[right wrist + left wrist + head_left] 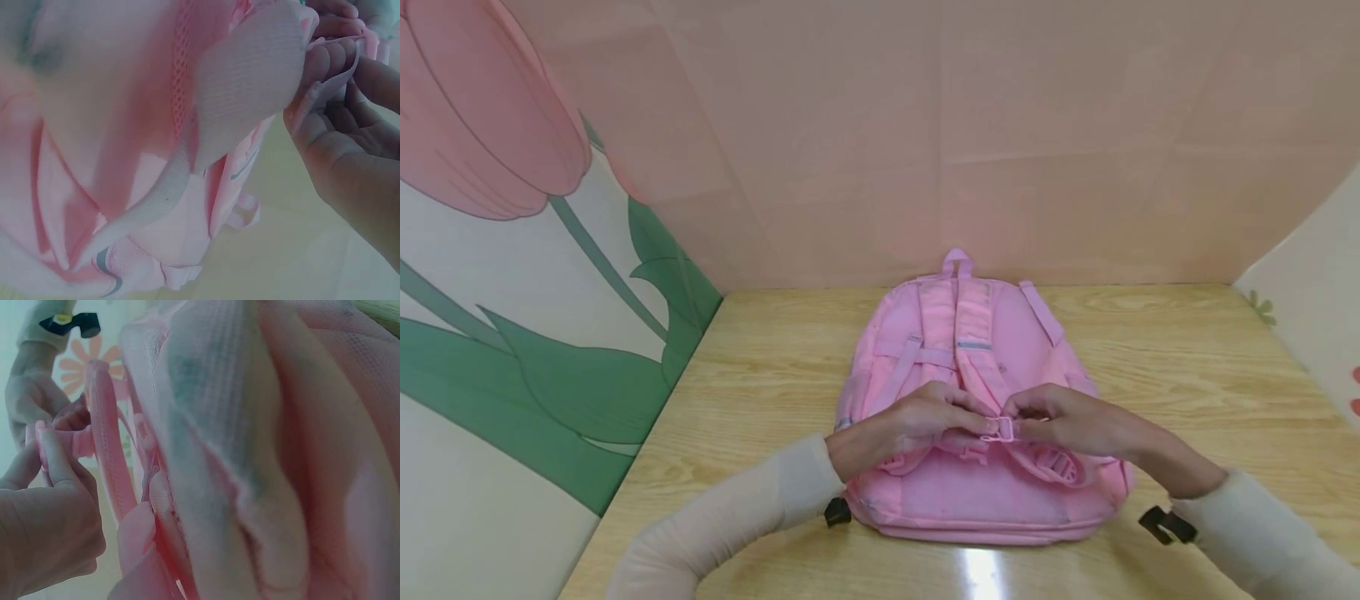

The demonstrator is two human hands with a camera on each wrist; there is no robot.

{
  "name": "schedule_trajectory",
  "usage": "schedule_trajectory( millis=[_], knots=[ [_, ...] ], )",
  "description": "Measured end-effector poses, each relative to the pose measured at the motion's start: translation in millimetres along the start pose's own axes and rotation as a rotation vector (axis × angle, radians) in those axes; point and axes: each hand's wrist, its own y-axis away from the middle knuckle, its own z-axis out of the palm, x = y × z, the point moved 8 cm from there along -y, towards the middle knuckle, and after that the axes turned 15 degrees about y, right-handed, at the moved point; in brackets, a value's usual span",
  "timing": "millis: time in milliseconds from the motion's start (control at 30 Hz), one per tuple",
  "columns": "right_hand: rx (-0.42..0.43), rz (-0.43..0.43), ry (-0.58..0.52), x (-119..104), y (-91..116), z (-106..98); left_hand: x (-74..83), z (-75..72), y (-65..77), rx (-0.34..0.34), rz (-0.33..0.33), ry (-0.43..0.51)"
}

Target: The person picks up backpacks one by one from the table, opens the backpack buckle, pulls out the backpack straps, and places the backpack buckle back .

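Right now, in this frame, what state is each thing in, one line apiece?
Pink backpack: on the wooden table, strap side facing the head camera.
Shoulder straps: upper parts side by side against the back panel.
Top carry loop: sticking out from the upper edge.
Pink strap buckle: held between the hands; fastening unclear.
Left-hand grip: pinching the buckle.
Right-hand grip: holding webbing beside it.

A wood-grain table (760,383) met a creased pinkish-beige backdrop (820,150).
On the pale left wall (460,250), a large pink tulip (490,108) rose over broad green leaves (565,367); the pale right wall (1315,267) bore a green sprig (1261,307) and 2 red spots (1356,406) at the edge of view. White glare (982,575) lay on the table's near part.
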Motion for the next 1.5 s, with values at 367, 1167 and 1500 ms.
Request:
schedule_trajectory(
  millis=[367,1167,1500],
  knots=[
    [-0.005,0.069,0.014,4.4,1.5,-1.5,1.2,1.7,0.6,-0.001,0.003,0.024],
    [-0.028,-0.039,-0.037,4.2,8.0,-3.8,4.7,3.2,3.8,0.007,-0.016,0.026],
    [-0.009,-0.050,0.018,-1.6,4.9,-4.2,2.9,5.1,3.0,-0.005,-0.009,0.015]
  ],
)
